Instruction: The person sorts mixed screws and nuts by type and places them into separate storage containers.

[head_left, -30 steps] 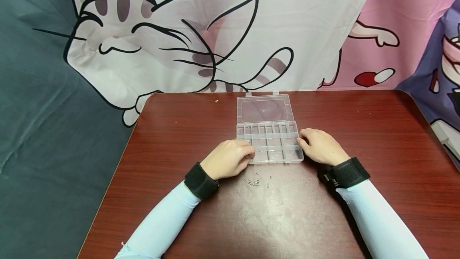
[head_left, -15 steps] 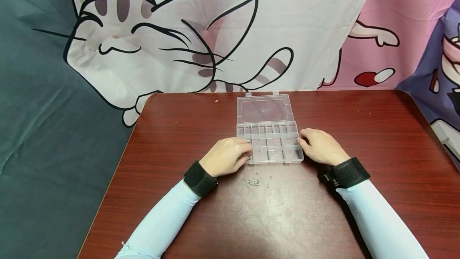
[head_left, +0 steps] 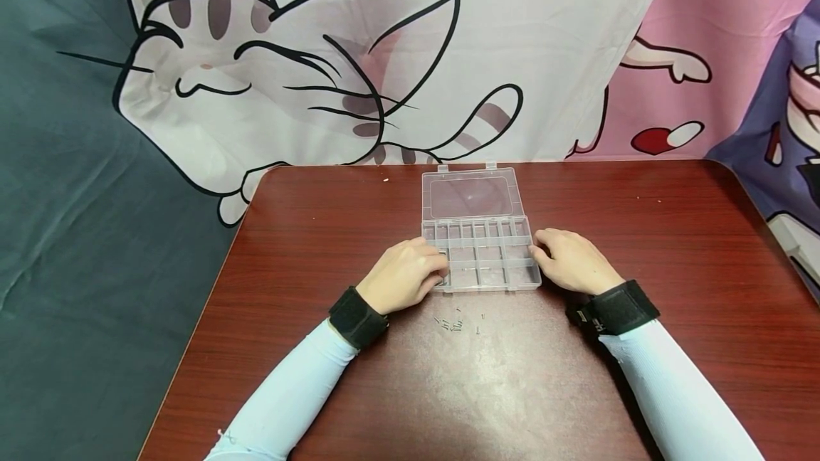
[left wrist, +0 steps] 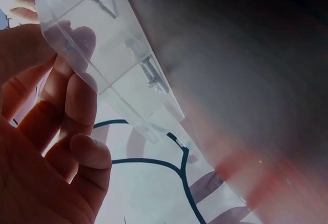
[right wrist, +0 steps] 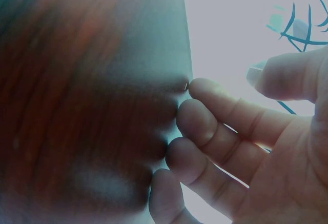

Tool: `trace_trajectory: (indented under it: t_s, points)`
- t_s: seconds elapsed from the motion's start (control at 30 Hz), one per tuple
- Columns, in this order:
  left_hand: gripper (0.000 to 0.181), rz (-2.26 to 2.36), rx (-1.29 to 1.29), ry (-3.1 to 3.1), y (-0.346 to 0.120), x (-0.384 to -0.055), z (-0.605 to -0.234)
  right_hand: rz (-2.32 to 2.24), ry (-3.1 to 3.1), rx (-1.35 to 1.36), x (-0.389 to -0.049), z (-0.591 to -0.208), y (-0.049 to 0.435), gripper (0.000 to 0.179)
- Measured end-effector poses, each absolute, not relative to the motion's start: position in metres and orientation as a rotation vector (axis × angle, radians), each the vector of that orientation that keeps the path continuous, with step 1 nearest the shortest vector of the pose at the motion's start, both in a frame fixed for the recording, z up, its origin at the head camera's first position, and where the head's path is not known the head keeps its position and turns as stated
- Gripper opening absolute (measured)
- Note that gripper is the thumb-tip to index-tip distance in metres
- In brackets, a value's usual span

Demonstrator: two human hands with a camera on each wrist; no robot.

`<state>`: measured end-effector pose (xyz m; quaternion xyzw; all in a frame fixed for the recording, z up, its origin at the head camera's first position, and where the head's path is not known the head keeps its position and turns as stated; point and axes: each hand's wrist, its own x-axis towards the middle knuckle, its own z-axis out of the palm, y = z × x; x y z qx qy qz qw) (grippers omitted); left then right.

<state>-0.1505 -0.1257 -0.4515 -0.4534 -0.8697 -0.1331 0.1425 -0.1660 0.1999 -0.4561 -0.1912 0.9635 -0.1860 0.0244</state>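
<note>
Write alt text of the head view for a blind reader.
An open, clear compartment box sits on a brown table, the left hand at its near left corner, the right hand at its right side. Small thin pieces lie in front; cat-print cloth hangs behind.

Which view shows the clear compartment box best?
The head view: the clear compartment box shows nearly whole, lid open, with only its left edge partly behind the left hand. The left wrist view shows just a close-up section holding small grey pieces; in the right wrist view I cannot make it out.
</note>
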Motion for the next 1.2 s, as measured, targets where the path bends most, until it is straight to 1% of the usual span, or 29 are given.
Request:
trace_trajectory:
  t_s: [1.2]
  points:
    - [0.007,-0.359,-1.273,-2.541,-0.1264,-0.1503,-0.4515,-0.566,2.987,-0.593,-0.1672,-0.4583,0.2007,0.024]
